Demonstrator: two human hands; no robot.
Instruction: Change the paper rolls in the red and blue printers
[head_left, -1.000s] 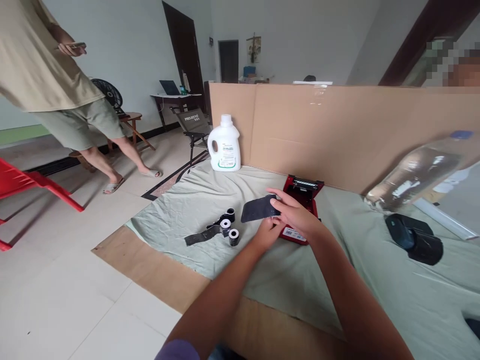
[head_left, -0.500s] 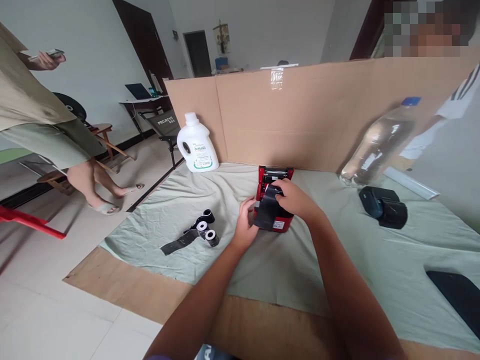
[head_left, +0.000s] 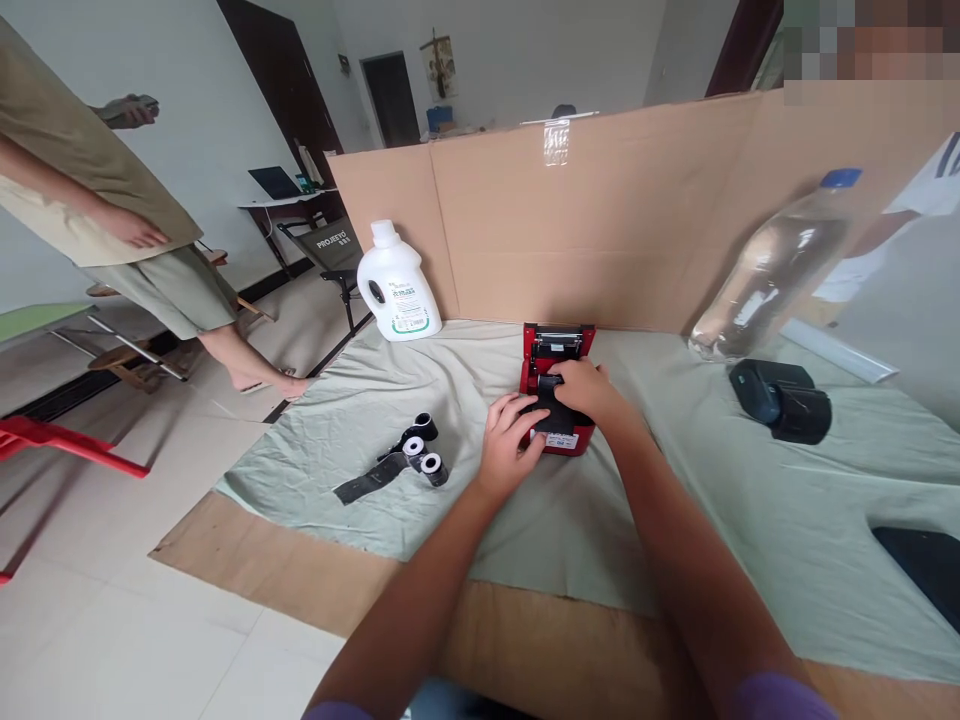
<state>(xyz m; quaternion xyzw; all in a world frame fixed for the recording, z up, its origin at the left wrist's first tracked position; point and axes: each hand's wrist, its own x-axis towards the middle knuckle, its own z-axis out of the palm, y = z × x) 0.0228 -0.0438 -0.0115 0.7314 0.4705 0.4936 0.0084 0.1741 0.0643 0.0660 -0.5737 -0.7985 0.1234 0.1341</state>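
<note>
A small red and black printer (head_left: 556,441) stands on the cloth in front of me with its lid raised. Across its opening lies a wide black ribbon strip (head_left: 556,412). My right hand (head_left: 589,388) reaches in from the right, its bent fingers closed on the ribbon inside the printer; the fingertips are partly hidden. On the printer's left front, my left hand (head_left: 512,445) has its fingers spread over the ribbon's edge, with the thumb apart and lower down. To the left lie several small black ribbon rolls (head_left: 415,449), one with a loose tail.
A white detergent bottle (head_left: 400,285) and a large clear bottle (head_left: 772,270) stand against the cardboard wall (head_left: 600,220). At the right are a black device (head_left: 780,400), a clear roll (head_left: 840,350) and a dark flat object (head_left: 922,570). One person (head_left: 97,200) stands left; another is behind the cardboard.
The ribbon strip has gone from held up, tilted over the printer, to lying across its opening. My left hand has moved onto its front. The person at the left has stepped closer to the table.
</note>
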